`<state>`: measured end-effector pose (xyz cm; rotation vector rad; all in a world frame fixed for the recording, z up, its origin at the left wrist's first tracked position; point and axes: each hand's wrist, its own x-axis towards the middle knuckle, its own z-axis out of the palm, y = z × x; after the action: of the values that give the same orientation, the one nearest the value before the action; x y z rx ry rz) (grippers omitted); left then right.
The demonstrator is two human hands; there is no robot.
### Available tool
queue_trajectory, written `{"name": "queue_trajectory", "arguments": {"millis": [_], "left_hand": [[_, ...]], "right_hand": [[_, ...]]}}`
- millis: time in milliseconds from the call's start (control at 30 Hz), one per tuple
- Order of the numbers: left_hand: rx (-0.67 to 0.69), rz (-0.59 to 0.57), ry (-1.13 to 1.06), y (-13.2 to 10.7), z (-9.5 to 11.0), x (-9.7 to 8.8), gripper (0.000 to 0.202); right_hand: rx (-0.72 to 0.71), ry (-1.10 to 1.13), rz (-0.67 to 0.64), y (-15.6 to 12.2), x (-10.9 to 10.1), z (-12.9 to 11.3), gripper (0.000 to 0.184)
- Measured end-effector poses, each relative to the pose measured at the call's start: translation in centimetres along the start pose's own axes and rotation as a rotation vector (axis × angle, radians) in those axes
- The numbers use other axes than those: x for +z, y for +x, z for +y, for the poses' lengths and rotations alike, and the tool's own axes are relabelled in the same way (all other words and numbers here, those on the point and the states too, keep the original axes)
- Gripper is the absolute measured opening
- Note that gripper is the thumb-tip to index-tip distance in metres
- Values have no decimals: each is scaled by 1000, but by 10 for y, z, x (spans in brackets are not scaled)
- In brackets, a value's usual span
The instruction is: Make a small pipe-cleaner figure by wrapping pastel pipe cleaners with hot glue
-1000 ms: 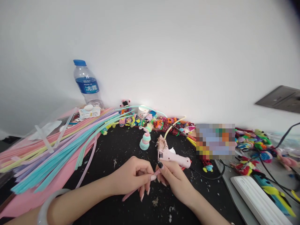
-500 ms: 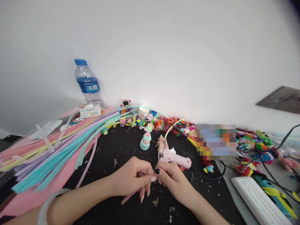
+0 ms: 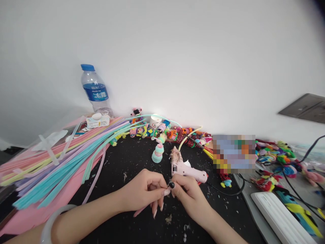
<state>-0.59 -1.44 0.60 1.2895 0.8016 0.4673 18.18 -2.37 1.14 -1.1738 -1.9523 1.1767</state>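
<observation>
My left hand (image 3: pixel 144 189) is closed in a pinch, with the end of a pink pipe cleaner (image 3: pixel 138 212) showing below its palm. Tip to tip with it, my right hand (image 3: pixel 189 195) is also pinched closed; whatever lies between its thumb and finger is hidden. Just beyond my right hand lies a pale pink hot glue gun (image 3: pixel 189 171), its nozzle crusted brown. A small figure of coiled pipe cleaner (image 3: pixel 157 154) in mint and pink stands behind my hands.
Bundled pastel pipe cleaners (image 3: pixel 63 162) spread at left, near a water bottle (image 3: pixel 95 89). Colourful fuzzy figures (image 3: pixel 175 134) line the wall around a white paper cup (image 3: pixel 155 121). At right are a white power strip (image 3: pixel 281 217) and black cables (image 3: pixel 291 183). Scraps litter the black mat (image 3: pixel 114 227).
Both hands stay pinched together with barely any movement. The right hand has shifted slightly to the right, and the pink pipe cleaner's visible end is a little shorter.
</observation>
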Motion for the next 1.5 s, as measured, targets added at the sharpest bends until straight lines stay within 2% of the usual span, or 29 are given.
{"name": "queue_trajectory", "arguments": {"millis": [100, 300, 500, 633, 767, 900, 1033, 1133, 1333, 1500], "left_hand": [[34, 34, 43, -1, 1, 0, 22], [47, 46, 96, -1, 2, 0, 21], [34, 37, 63, 0, 0, 1, 23], [87, 24, 67, 2, 1, 1, 19], [120, 119, 178, 1, 7, 2, 26], [143, 227, -18, 5, 9, 0, 25], [97, 253, -276, 9, 8, -3, 30], [56, 272, -328, 10, 9, -4, 32], [102, 298, -295, 10, 9, -4, 29], [197, 347, -148, 11, 8, -12, 23]], "right_hand": [[27, 70, -20, -2, -2, -2, 41], [-63, -80, -60, 0, -3, -4, 33], [-152, -197, -3, 0, 0, -3, 28], [-204, -237, 40, -2, 2, -1, 25], [-176, -188, 122, -3, -2, 0, 27], [-110, -155, 239, -2, -6, 0, 26], [-108, -196, 86, -2, -3, -4, 11], [-92, -235, 19, -2, 1, -5, 12], [-89, -273, 0, 0, 3, -4, 20], [-57, -241, 23, 1, -1, -5, 22]]}}
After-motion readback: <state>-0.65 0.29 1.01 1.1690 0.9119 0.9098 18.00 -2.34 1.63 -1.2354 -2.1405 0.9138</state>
